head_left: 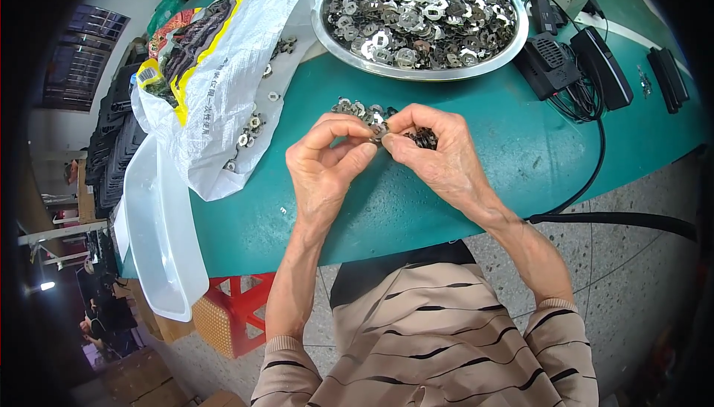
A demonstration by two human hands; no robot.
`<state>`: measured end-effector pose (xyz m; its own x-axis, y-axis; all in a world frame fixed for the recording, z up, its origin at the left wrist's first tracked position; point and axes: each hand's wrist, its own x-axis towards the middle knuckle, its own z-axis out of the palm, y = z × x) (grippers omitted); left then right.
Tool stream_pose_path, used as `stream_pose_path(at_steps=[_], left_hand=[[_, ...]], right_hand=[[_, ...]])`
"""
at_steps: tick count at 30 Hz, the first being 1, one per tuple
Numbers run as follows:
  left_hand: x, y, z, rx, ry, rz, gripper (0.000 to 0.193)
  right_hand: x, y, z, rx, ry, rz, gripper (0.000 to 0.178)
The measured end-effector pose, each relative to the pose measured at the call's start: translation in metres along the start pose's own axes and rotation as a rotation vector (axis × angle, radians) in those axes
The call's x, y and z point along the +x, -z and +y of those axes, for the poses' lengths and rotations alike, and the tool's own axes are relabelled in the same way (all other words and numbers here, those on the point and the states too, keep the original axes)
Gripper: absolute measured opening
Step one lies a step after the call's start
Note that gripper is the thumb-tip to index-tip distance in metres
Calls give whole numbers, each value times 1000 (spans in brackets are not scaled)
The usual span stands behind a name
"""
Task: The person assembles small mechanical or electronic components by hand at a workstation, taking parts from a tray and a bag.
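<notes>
My left hand (pixel 327 158) and my right hand (pixel 444 148) meet over the green table, thumb and fingertips of each closed on a small flat metal piece (pixel 378 129). Just beyond the fingertips lies a small heap of similar stamped metal pieces (pixel 357 108). More dark small parts (pixel 424 138) show by the curled fingers of my right hand; whether they rest in the palm or on the table I cannot tell. Farther back stands a wide steel basin (pixel 428 74), heaped with shiny ring-like metal pieces (pixel 428 16).
At left a white woven bag (pixel 245 57) lies with loose metal pieces on it. A white plastic tub (pixel 160 236) juts past the table's left edge above a red stool (pixel 242 310). Black devices (pixel 550 65) with coiled cable sit at right; a thick black cable (pixel 610 219) hangs beside the edge.
</notes>
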<state>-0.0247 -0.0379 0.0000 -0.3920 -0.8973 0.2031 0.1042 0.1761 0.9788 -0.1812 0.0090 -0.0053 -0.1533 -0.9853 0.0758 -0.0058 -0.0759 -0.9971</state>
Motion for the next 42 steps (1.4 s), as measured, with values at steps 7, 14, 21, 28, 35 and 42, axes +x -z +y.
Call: stream_pose_path(at_steps=[7,14,21,28,35,42], left_hand=[[-2,-2,1,168,-88,30,23],[-4,-1,2,173,-44,54,21],[-3,0,3,118,-36,46,20],[-3,6,-1,61,22,10,19],[-7,3,2,52,39,43,18],[-7,-2,4,120,-16,73,16]], right_hand=[[-4,-6,-1,-153,50,39,8],[-4,-10,7,-303,403,65,10],[-4,-12,7,-315,437,50,10],[-4,-13,9,-245,437,59,10],[-6,-12,6,-217,345,21,12],[-6,-13,1,-142,268,-14,12]])
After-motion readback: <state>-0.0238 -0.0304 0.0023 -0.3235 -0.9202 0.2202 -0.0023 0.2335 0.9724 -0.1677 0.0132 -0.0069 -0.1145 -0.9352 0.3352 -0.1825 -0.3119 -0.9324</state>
